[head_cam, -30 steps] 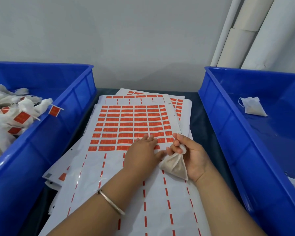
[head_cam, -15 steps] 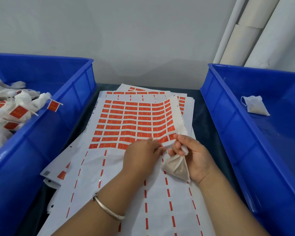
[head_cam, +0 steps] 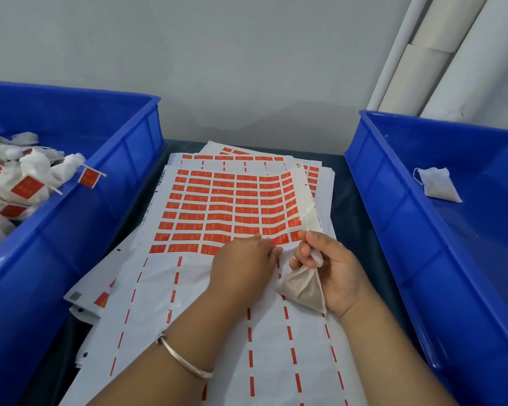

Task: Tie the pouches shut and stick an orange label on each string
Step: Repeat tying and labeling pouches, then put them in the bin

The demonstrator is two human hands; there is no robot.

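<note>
Left hand rests knuckles-up on the label sheet, fingertips curled at the lowest row of orange labels, apparently picking at one; whether a label is pinched cannot be told, as the fingertips are hidden. Right hand grips the gathered neck of a filled pouch, which hangs down from the fingers toward 6 o'clock, long axis running roughly 12 to 6. The pouch string is not discernible.

Key relation: the pouch neck lies just beside the left fingertips, at their 3 o'clock, and the label row touches them at 12 o'clock. The left hand is nearer the labels.

The sheet's right edge curls up by the right hand.

Finished pouches lie in the left bin at 9 o'clock; one unlabelled pouch lies in the right bin at 2 o'clock.
</note>
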